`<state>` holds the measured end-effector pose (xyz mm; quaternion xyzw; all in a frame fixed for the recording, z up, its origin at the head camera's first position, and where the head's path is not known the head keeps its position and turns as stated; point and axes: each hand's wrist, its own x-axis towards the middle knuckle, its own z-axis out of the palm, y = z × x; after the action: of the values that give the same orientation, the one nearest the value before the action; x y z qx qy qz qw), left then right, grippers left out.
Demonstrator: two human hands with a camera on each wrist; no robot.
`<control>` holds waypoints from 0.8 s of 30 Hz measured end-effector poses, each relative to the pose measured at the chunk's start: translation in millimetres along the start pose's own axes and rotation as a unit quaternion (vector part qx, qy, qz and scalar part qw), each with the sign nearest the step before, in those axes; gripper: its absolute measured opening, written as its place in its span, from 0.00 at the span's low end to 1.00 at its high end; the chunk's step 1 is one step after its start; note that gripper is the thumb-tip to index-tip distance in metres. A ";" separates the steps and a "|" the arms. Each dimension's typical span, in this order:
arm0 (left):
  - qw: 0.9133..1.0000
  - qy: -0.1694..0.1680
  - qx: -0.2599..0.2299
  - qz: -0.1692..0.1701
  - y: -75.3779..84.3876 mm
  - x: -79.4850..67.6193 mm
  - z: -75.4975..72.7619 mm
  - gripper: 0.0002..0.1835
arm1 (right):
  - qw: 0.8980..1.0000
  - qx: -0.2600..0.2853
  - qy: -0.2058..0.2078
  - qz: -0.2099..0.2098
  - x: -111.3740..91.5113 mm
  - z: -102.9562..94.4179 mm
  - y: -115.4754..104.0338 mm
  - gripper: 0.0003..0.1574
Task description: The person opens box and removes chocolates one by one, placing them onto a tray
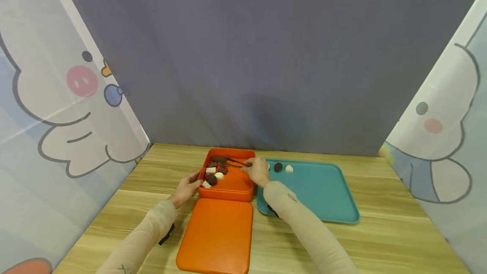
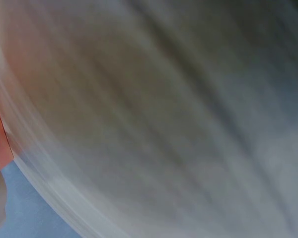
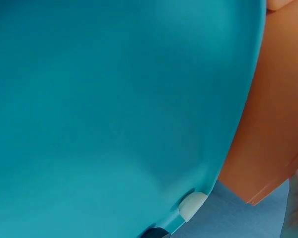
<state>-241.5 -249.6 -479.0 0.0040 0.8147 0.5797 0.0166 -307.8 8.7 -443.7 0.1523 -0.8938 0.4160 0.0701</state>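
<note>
My left hand (image 1: 188, 186) grips the left wall of an orange box (image 1: 243, 196), thumb at the rim near its front corner. In the box, toward the left, lie several brown and white chocolates (image 1: 211, 170). From the right my right hand (image 1: 258, 171) reaches over the box's right rim and holds dark, thin-armed tongs (image 1: 236, 161). Their arms spread leftward, with tips close by a dark round chocolate (image 1: 222, 160) at the back. A blurred sleeve (image 2: 149, 119) covers most of the left wrist view.
A teal tray (image 1: 312, 193) stands right of the box. Along its back edge lie a dark oval chocolate (image 1: 278, 167), a white one (image 1: 289, 168) and another white one (image 3: 192, 205) beside the right hand. An orange lid (image 1: 217, 236) lies in front of the box.
</note>
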 end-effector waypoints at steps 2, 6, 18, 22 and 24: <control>1.000 -0.003 0.001 0.001 -0.2 -0.4 -0.4 0.28 | 1.000 0.000 0.000 -0.002 -1.1 -1.2 1.0 0.14; 1.000 -0.009 -0.005 0.006 -1.5 0.1 -1.6 0.28 | 1.000 0.007 -0.004 -0.006 -3.7 -3.7 3.0 0.13; 1.000 -0.017 -0.009 0.011 -1.2 0.0 -1.2 0.29 | 0.998 0.063 -0.024 0.004 -17.5 -20.7 6.2 0.14; 1.000 -0.018 -0.008 0.016 -1.6 -0.2 -1.6 0.28 | 0.996 0.077 -0.041 0.009 -23.9 -27.1 6.9 0.15; 1.000 -0.016 -0.006 0.015 -1.4 -0.1 -2.1 0.28 | 0.995 0.081 -0.049 0.007 -27.6 -30.1 7.2 0.15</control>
<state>-241.4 -252.1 -479.7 0.0250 0.8106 0.5847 0.0211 -284.2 41.9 -436.4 0.1715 -0.8605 0.4795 0.0109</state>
